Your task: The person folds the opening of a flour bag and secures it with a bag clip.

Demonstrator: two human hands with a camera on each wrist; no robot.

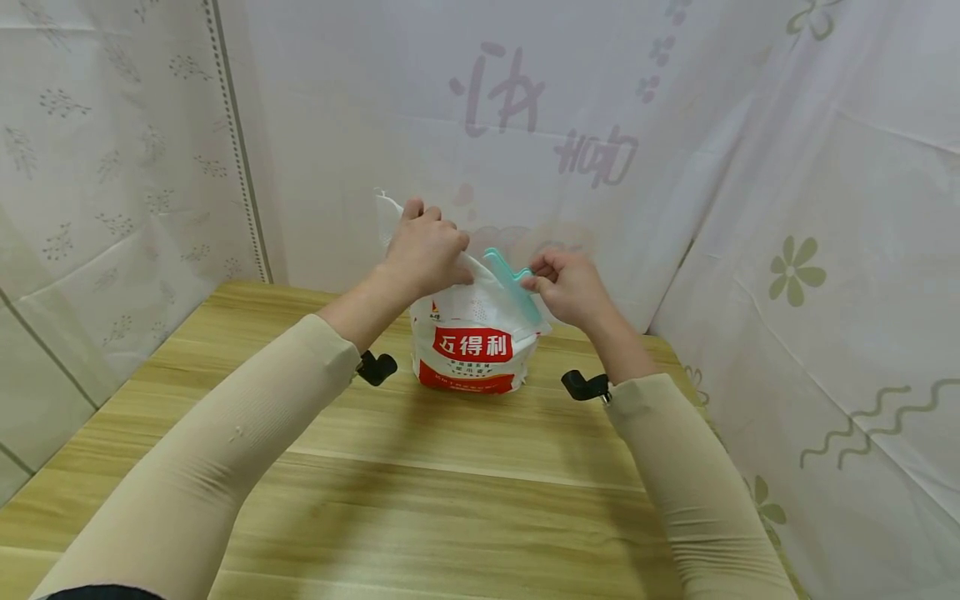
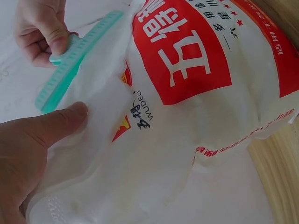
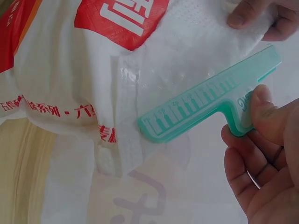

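A white flour bag (image 1: 480,312) with red printed panels stands on the wooden table, its loose top drawn up. My left hand (image 1: 427,250) pinches the bag's upper edge, thumb on the near side and fingers behind. At the bag's top right corner is a teal bag clip (image 3: 205,100), a long ribbed bar with a short handle. My right hand (image 1: 572,287) pinches that handle between thumb and fingers. In the right wrist view the bar slants across the bag's top edge. The left wrist view shows the left thumb (image 2: 70,121) close to the clip's lower end.
The wood-grain table (image 1: 420,492) spreads in front of the bag. Pale printed curtains (image 1: 360,108) hang behind it and along both sides. Each wrist carries a small black camera mount (image 1: 585,385) at the cuff of a beige sleeve (image 1: 225,442).
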